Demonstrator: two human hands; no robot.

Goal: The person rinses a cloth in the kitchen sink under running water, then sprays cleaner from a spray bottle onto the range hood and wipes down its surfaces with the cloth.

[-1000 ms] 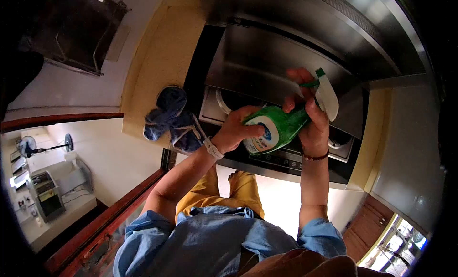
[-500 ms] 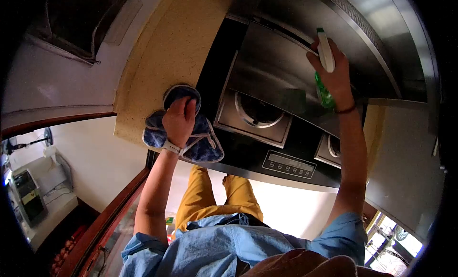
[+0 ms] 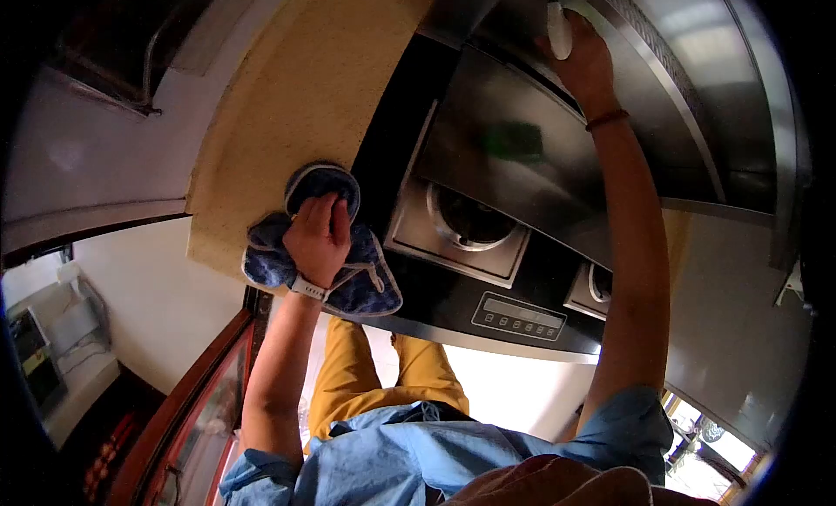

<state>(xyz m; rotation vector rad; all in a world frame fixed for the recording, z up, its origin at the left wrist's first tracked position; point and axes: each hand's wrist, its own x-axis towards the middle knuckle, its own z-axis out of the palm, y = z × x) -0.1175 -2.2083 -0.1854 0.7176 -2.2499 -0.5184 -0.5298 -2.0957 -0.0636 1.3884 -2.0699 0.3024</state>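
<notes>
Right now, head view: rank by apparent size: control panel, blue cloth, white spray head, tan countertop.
1. Tan countertop
2. Blue cloth, partly covered by the hand
3. Control panel
4. White spray head

We have clear tabletop beyond our left hand, left of the hob. The blue cloth lies beneath that hand at the near edge. A broad steel panel blocks reaching down onto the back of the hob, and our right arm bars the right side. Between our 2 arms, 1 open way leads over the control panel.
</notes>
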